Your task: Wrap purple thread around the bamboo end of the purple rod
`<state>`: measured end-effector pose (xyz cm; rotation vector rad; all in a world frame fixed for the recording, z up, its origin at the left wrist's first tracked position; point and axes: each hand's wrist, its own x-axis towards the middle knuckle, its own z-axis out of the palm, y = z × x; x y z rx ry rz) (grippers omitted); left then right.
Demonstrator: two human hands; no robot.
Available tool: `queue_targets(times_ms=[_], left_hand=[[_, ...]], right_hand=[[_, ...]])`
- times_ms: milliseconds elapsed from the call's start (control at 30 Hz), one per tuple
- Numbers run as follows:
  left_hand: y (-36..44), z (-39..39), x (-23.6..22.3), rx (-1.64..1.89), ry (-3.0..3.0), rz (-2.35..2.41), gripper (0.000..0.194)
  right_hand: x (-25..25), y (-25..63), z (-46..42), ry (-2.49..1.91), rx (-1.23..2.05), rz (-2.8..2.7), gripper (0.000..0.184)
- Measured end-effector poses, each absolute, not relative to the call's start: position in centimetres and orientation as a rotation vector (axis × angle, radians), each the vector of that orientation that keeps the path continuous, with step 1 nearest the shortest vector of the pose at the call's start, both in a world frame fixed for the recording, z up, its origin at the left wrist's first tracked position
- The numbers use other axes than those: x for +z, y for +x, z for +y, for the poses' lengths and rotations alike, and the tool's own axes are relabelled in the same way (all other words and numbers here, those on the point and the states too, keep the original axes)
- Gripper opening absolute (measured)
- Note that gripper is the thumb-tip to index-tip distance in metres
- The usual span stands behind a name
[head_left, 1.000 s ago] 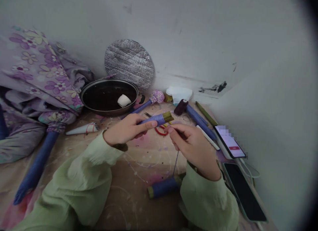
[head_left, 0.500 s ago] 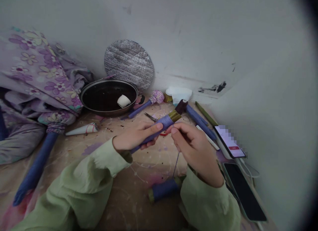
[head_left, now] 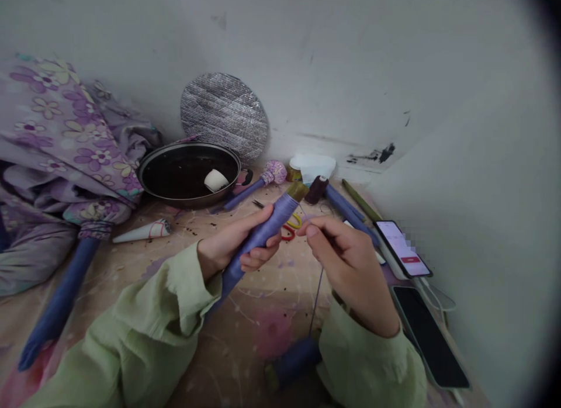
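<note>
Pale walls (head_left: 307,63) rise behind us; our left hand (head_left: 232,244) grips a purple thread-wound rod (head_left: 267,227), and our right hand (head_left: 350,268) pinches thin thread (head_left: 316,297).

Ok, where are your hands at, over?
Left hand gripping wrapped purple rod. Right hand pinching purple thread. Thread runs down to spool.

Pan (head_left: 188,174) against wall (head_left: 333,63), cup (head_left: 215,180) inside; round mat (head_left: 223,117) behind pan; crumpled cloth (head_left: 56,133) left of pan; spool (head_left: 316,189) beyond right hand (head_left: 350,268); two phones right of hand, one (head_left: 401,248) behind other (head_left: 429,336).
</note>
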<state>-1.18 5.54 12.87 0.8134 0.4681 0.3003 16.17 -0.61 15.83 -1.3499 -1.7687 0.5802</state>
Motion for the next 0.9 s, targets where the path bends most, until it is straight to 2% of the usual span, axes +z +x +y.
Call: queue_targets(times_ms=[267,633,900], left_hand=[[-1.1,5.7,12.6,0.262,0.791,0.432,0.055],[0.1,4.8,11.8,0.596,1.206,0.617,0.042],[0.2,4.2,10.9,0.692,1.387,0.611,0.035]], right_hand=[[15.9,16.1,-0.8,-1.323,0.503,-1.800,0.017],[16.0,15.9,-0.6,-1.328,0.455,-1.840,0.017],[16.0,16.0,-0.9,-1.345,0.454,-1.822,0.017]])
